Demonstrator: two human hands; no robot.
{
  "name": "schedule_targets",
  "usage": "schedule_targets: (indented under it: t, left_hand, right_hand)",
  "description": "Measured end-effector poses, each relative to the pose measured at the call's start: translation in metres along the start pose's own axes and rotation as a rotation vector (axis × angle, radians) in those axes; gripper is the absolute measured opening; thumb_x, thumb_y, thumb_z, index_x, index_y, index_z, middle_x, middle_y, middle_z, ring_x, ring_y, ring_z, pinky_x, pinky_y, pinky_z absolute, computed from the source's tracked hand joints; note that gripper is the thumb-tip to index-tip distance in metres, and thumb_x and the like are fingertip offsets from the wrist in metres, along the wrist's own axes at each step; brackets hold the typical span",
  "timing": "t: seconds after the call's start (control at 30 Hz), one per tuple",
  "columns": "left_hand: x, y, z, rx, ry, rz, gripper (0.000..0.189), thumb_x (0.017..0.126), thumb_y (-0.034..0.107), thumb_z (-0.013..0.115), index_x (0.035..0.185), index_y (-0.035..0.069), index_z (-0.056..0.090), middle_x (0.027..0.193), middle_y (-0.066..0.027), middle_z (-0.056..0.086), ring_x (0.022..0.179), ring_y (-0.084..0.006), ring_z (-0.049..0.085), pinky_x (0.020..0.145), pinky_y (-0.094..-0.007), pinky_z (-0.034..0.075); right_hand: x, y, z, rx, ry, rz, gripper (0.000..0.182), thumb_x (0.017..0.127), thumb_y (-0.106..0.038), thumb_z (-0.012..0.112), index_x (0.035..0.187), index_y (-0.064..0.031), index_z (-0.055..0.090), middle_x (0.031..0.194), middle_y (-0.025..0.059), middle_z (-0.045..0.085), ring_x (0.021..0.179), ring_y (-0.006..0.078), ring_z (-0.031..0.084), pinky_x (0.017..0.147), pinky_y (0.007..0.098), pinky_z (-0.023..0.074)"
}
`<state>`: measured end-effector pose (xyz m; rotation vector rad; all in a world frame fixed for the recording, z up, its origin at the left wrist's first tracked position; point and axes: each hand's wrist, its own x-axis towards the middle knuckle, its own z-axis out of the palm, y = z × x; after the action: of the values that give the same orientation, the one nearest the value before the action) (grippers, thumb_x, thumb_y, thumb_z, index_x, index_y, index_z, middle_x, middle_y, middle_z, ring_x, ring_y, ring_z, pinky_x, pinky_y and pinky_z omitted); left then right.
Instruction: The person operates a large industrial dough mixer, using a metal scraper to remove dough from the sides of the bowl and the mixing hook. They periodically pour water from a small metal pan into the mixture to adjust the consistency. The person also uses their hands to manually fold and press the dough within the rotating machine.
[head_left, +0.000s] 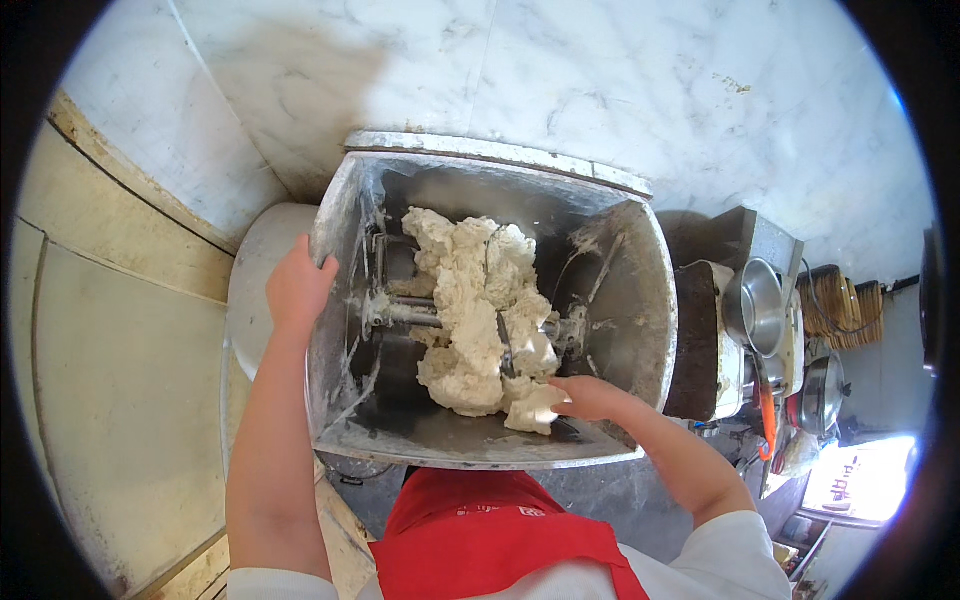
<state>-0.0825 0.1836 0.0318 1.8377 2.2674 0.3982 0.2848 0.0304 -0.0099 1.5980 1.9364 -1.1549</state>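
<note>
A metal dough mixer bowl (652, 300) stands before me, its inner walls smeared with flour and dough residue. Inside it a large ragged mass of pale dough (469, 315) hangs over the horizontal mixing shaft (409, 311). My left hand (301, 285) grips the bowl's left rim, thumb over the inner side. Down in the bowl's near right part, my right hand (592, 397) has its fingers at a lump of dough (536, 409) on the mass's lower edge. The fingertips touch or pinch that lump; part of their contact is hidden.
A marbled wall (525, 75) rises directly behind the mixer. To the right are a steel saucepan (756, 307) with an orange handle (766, 420), a white-and-brown machine (705, 337) and a steel pot (821, 394). Cream panels (127, 390) line the left side.
</note>
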Motion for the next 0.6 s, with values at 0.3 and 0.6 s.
schedule_targets:
  t: [0.3, 0.6]
  left_hand:
    - [0.0, 0.002, -0.004, 0.01, 0.008, -0.012, 0.035, 0.073, 0.031, 0.057, 0.096, 0.005, 0.051, 0.083, -0.0177, 0.061, 0.078, -0.0347, 0.059, 0.067, -0.0433, 0.045]
    - [0.001, 0.003, -0.001, -0.005, -0.005, -0.029, 0.035, 0.073, 0.031, 0.057, 0.096, 0.005, 0.052, 0.082, -0.0178, 0.061, 0.078, -0.0346, 0.058, 0.067, -0.0432, 0.045]
  right_hand:
    - [0.027, -0.032, -0.038, -0.011, 0.392, 0.062, 0.032, 0.083, -0.036, 0.05, 0.073, -0.0099, 0.065, 0.068, 0.0121, 0.06, 0.068, 0.0301, 0.059, 0.058, 0.0409, 0.0457]
    - [0.112, -0.055, -0.079, -0.403, 1.07, -0.168, 0.053, 0.072, -0.013, 0.062, 0.121, -0.0119, 0.042, 0.127, 0.0188, 0.038, 0.09, 0.031, 0.057, 0.08, 0.0407, 0.043]
